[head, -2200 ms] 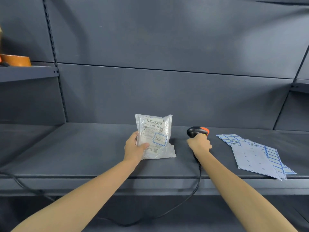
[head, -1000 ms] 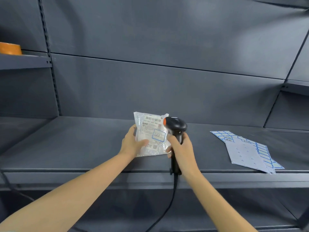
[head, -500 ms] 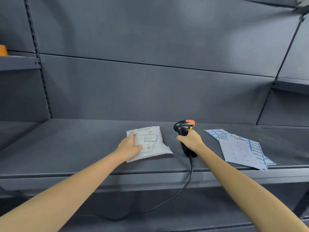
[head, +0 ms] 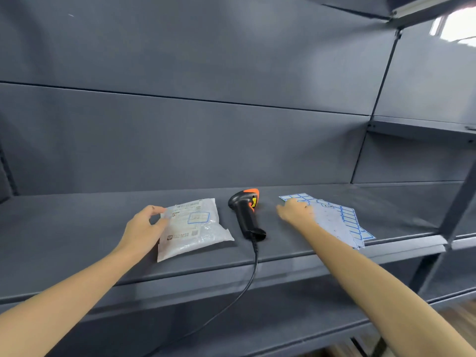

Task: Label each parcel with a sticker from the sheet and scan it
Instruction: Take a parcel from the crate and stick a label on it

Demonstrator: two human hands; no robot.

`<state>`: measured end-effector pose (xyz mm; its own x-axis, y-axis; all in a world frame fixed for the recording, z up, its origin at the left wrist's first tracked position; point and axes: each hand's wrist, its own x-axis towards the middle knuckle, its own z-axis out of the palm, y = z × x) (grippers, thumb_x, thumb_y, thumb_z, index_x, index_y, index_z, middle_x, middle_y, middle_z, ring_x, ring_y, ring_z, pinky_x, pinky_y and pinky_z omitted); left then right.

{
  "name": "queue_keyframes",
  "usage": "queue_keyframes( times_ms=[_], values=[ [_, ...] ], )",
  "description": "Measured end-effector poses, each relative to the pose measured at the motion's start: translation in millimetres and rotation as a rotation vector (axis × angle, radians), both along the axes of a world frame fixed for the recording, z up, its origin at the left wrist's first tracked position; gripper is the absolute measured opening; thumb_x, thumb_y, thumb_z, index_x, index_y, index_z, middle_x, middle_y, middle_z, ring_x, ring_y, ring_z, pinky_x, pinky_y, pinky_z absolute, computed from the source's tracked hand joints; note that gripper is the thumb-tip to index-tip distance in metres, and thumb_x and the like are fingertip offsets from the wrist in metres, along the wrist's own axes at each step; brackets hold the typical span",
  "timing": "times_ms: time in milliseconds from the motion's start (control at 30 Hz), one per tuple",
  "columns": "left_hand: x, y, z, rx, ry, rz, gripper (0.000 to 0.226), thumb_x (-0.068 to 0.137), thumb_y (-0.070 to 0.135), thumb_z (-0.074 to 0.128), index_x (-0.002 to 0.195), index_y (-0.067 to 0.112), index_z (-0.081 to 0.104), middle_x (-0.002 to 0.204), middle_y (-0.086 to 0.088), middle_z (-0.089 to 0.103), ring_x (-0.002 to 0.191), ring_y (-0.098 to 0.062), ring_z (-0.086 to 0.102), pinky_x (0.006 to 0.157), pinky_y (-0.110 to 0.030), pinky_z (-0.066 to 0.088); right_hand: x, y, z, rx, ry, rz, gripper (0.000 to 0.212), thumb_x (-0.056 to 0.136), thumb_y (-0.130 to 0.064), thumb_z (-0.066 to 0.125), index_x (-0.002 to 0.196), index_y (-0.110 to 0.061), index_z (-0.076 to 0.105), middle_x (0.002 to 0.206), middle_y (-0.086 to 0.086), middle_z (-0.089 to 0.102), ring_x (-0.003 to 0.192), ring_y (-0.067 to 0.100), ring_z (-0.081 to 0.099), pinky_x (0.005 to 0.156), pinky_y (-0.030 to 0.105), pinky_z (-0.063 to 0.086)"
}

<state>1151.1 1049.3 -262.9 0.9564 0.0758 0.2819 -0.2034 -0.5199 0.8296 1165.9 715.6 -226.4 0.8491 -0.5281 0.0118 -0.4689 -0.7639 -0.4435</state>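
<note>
At centre frame, on a dark grey shelf (head: 77,228), the white plastic parcel (head: 192,229) now lies flat, its blue-bordered sticker (head: 197,217) facing up. A second ago the left hand (head: 143,228) held it upright while the right hand aimed the scanner at it. The black-and-orange scanner (head: 246,212) has since been set down just right of the parcel, its cable (head: 253,264) trailing over the shelf edge toward lower centre. The left hand, fingers loosely spread, rests against the parcel's left edge with its thumb on the plastic. The right hand (head: 296,212) has let go of the scanner and reached to the sticker sheet (head: 337,222) at centre right, its fingers lying on the sheet's near corner.

That suggests this parcel is labelled and scanned, and the next sticker is being sought. Whether the right fingertips already pinch a sticker cannot be told; they are turned away from view. No further parcel is visible. The parcel's printed text is too small to read, and several overlapping sheets blur together.
</note>
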Motion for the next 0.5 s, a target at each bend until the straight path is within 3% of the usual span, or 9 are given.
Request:
queue_keyframes(
  times_ms=[67, 200, 333, 500],
  values=[
    [-1.7, 2.0, 1.1, 0.005, -0.025, 0.013, 0.016, 0.094, 0.016, 0.051, 0.104, 0.028, 0.057, 0.123, 0.009, 0.057, 0.125, -0.015, 0.046, 0.094, -0.026, 0.031, -8.5, -36.1, 4.5, -0.021, 0.036, -0.162, 0.033, 0.09, -0.019, 0.043, 0.12, -0.015, 0.057, 0.125, 0.01, 0.055, 0.115, 0.03, 0.051, 0.094, 0.032, 0.038],
    [-6.1, 1.3, 2.4, -0.008, -0.07, 0.014, 0.025, 0.092, 0.004, 0.049, 0.099, 0.026, 0.058, 0.109, 0.013, 0.057, 0.12, -0.015, 0.049, 0.098, -0.025, 0.033, -15.0, -92.3, 1.8, -0.014, 0.168, -0.388, 0.043, 0.09, -0.028, 0.053, 0.13, -0.012, 0.049, 0.135, 0.009, 0.045, 0.126, 0.026, 0.041, 0.105, 0.032, 0.034],
    [-9.4, 2.6, 1.7, 0.0, -0.074, 0.021, 0.032, 0.09, -0.002, 0.045, 0.098, 0.026, 0.058, 0.108, 0.013, 0.058, 0.117, -0.012, 0.05, 0.1, -0.026, 0.034, -16.9, -114.5, 5.0, 0.069, 0.235, -0.406, 0.068, 0.086, -0.042, 0.062, 0.142, -0.013, 0.037, 0.139, 0.006, 0.04, 0.128, 0.027, 0.041, 0.103, 0.033, 0.035],
    [-12.2, 5.1, 3.0, 0.053, -0.05, 0.032, 0.031, 0.091, -0.001, 0.044, 0.11, 0.019, 0.058, 0.122, 0.004, 0.059, 0.122, -0.014, 0.048, 0.099, -0.022, 0.03, -9.3, -125.5, 1.5, 0.038, 0.182, -0.236, 0.064, 0.095, -0.043, 0.051, 0.146, -0.008, 0.034, 0.146, 0.009, 0.04, 0.133, 0.032, 0.041, 0.109, 0.041, 0.037]
  ],
)
